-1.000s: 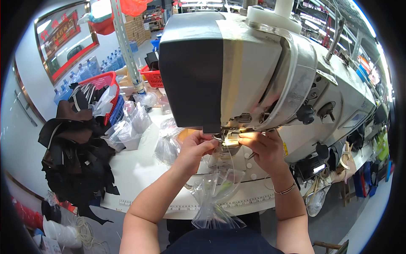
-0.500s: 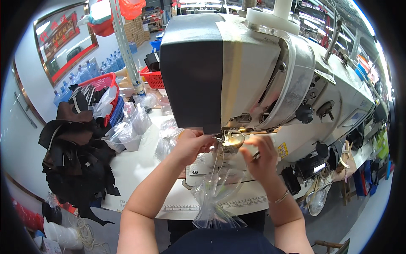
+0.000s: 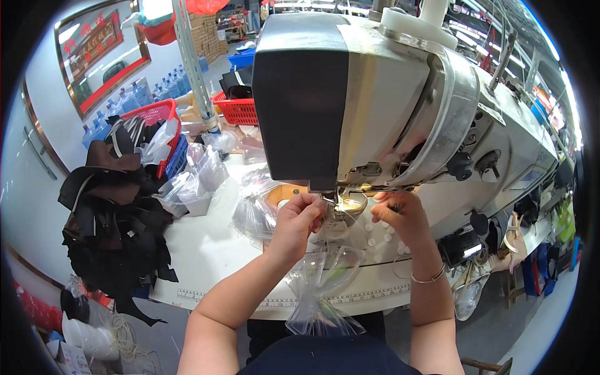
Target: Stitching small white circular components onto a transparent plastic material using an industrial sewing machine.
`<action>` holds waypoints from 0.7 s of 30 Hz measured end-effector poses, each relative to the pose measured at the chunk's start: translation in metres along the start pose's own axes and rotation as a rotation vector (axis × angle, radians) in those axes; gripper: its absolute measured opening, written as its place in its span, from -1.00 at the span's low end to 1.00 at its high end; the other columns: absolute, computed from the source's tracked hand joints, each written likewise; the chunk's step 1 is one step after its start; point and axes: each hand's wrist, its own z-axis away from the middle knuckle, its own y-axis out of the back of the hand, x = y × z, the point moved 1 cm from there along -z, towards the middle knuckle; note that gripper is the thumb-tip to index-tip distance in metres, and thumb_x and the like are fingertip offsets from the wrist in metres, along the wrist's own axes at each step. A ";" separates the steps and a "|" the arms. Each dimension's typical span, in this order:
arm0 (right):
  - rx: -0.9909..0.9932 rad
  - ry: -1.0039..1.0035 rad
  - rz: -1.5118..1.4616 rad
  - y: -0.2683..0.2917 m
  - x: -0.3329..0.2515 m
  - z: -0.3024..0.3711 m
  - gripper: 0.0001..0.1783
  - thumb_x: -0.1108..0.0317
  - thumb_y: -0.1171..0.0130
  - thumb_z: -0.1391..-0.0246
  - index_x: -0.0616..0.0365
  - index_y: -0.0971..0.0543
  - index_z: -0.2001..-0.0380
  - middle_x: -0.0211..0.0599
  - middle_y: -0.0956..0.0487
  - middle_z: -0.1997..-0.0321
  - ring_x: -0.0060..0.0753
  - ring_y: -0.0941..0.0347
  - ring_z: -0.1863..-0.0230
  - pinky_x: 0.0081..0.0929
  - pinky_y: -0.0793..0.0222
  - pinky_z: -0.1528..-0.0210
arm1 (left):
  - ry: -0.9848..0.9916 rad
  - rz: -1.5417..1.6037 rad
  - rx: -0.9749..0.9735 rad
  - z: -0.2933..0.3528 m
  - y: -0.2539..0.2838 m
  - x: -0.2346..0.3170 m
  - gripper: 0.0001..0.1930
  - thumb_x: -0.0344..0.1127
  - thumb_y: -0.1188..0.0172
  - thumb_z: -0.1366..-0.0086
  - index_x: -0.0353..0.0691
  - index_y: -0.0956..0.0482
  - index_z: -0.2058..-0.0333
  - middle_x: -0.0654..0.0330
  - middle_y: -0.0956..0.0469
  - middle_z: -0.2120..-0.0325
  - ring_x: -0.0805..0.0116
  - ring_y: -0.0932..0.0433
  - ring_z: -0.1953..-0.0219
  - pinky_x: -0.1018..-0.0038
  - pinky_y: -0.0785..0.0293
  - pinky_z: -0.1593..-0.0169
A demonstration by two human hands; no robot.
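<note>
A large sewing machine [image 3: 300,119] with a dark end cover stands before me, its needle area [image 3: 350,201] lit by a small lamp. My left hand [image 3: 300,222] is closed in a pinch just left of the needle area, close to the presser foot. What its fingertips hold is too small to make out. To the right of the needle, my right hand [image 3: 400,212] is closed, with a small dark thing partly showing between the fingers; its kind is hidden. Below the left fingers, a clear plastic bag [image 3: 322,287] hangs at the table's front edge.
Several small white discs [image 3: 371,242] lie by the needle area. At left are a heap of black and brown material pieces [image 3: 115,231], clear plastic bags [image 3: 253,206] and a red basket [image 3: 172,115]. A ruler strip [image 3: 275,303] runs along the table's front edge.
My right hand has moved slightly right and up, away from the needle, uncovering the white discs. The left hand stays by the needle, still pinched. The whole view has shifted a little.
</note>
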 end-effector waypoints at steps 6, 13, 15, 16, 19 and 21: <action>-0.036 -0.196 0.098 0.016 0.011 -0.028 -0.87 0.37 -0.23 0.14 0.21 -0.59 0.52 -0.43 -0.57 0.54 -0.71 -0.45 0.43 -0.70 -0.33 0.37 | -0.080 -0.002 0.077 0.014 -0.009 -0.003 -0.88 -0.36 -0.11 -0.20 -0.22 -0.39 0.48 0.36 -0.37 0.61 0.66 -0.22 0.60 0.70 -0.16 0.50; 0.036 0.391 0.733 0.040 0.078 -0.059 -0.55 0.46 -0.04 0.11 0.00 -0.47 0.04 -0.31 -0.47 -0.02 -0.26 -0.41 0.04 -0.45 -0.31 0.00 | -0.320 -0.252 0.192 0.024 -0.025 -0.018 -0.88 -0.39 -0.16 -0.18 -0.31 -0.43 0.42 0.35 -0.41 0.53 0.68 -0.30 0.51 0.73 -0.25 0.39; -0.055 0.325 0.907 0.037 0.074 -0.063 -0.50 0.40 -0.14 0.00 0.15 -0.27 -0.03 -0.33 -0.34 0.00 -0.37 -0.28 -0.02 -0.42 -0.24 -0.05 | -0.327 -0.259 0.207 0.025 -0.024 -0.017 -0.88 -0.39 -0.16 -0.17 -0.31 -0.43 0.43 0.36 -0.41 0.53 0.69 -0.29 0.52 0.74 -0.24 0.41; -0.043 0.341 0.843 0.039 0.073 -0.062 -0.52 0.41 -0.13 0.01 0.14 -0.30 -0.02 -0.31 -0.36 0.00 -0.35 -0.29 -0.02 -0.41 -0.24 -0.06 | -0.338 -0.263 0.231 0.026 -0.024 -0.017 -0.88 -0.40 -0.17 -0.17 -0.31 -0.43 0.44 0.36 -0.41 0.52 0.70 -0.29 0.53 0.74 -0.23 0.43; -0.022 0.393 0.644 0.041 0.073 -0.061 -0.57 0.42 -0.09 0.05 0.11 -0.40 0.03 -0.26 -0.42 -0.01 -0.29 -0.32 -0.02 -0.41 -0.23 -0.08 | -0.348 -0.271 0.248 0.025 -0.030 -0.019 -0.87 -0.40 -0.18 -0.16 -0.29 -0.43 0.48 0.38 -0.40 0.56 0.72 -0.29 0.55 0.75 -0.23 0.46; -0.013 0.426 0.506 0.039 0.073 -0.060 -0.59 0.42 -0.07 0.07 0.09 -0.46 0.06 -0.22 -0.45 -0.02 -0.25 -0.35 -0.02 -0.40 -0.23 -0.09 | -0.376 -0.287 0.249 0.023 -0.032 -0.018 -0.87 -0.40 -0.19 -0.15 -0.28 -0.43 0.49 0.38 -0.40 0.58 0.72 -0.29 0.55 0.75 -0.24 0.46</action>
